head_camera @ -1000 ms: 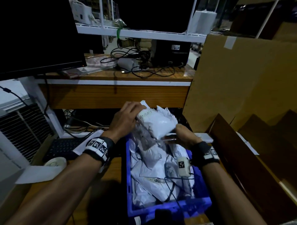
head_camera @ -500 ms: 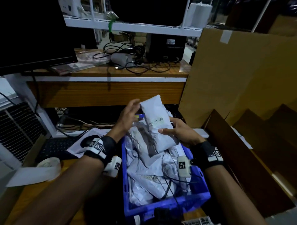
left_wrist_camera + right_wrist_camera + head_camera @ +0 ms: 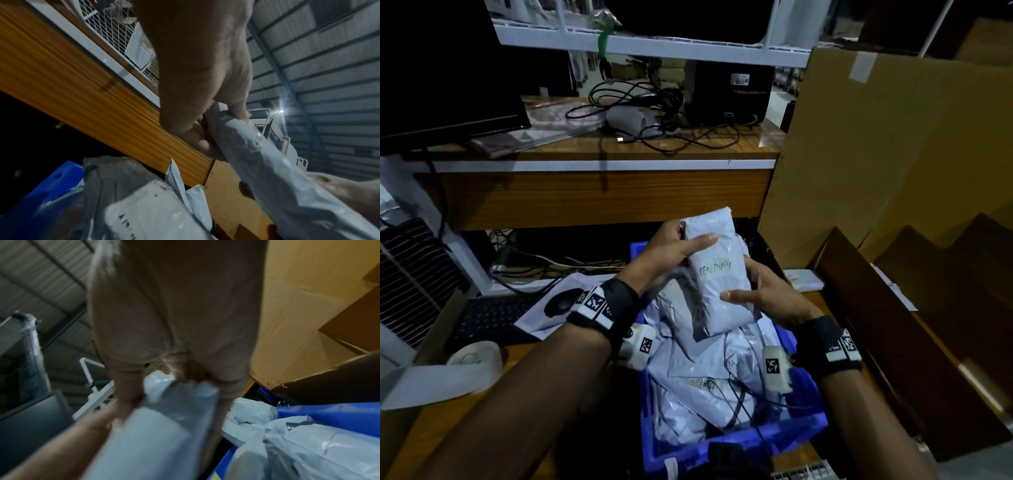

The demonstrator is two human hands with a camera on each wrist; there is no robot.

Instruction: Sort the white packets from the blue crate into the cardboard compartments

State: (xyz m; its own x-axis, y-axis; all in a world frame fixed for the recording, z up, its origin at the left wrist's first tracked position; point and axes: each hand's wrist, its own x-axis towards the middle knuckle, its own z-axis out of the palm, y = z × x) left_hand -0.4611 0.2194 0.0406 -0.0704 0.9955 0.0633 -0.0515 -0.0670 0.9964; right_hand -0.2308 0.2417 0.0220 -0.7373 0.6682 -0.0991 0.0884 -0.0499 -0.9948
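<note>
A white packet (image 3: 717,277) with "PENDING" handwritten on its label is held upright above the blue crate (image 3: 739,442). My left hand (image 3: 681,245) grips its upper end, thumb across the front. My right hand (image 3: 763,298) grips its lower right side, thumb on the front. The left wrist view shows the fingers curled round the packet (image 3: 273,168). In the blurred right wrist view the packet (image 3: 164,426) sits under my fingers. Several more white packets (image 3: 709,373) fill the crate. Cardboard compartments (image 3: 914,301) stand to the right.
A wooden desk shelf (image 3: 599,195) runs across behind the crate, with cables and a black box on top. A large cardboard sheet (image 3: 893,154) leans at the right. A keyboard (image 3: 493,318) and a tape roll (image 3: 476,356) lie at the left.
The packet was lifted out of the crate and turned upright with its label facing me. My left hand shifted to its top and my right hand to its lower side.
</note>
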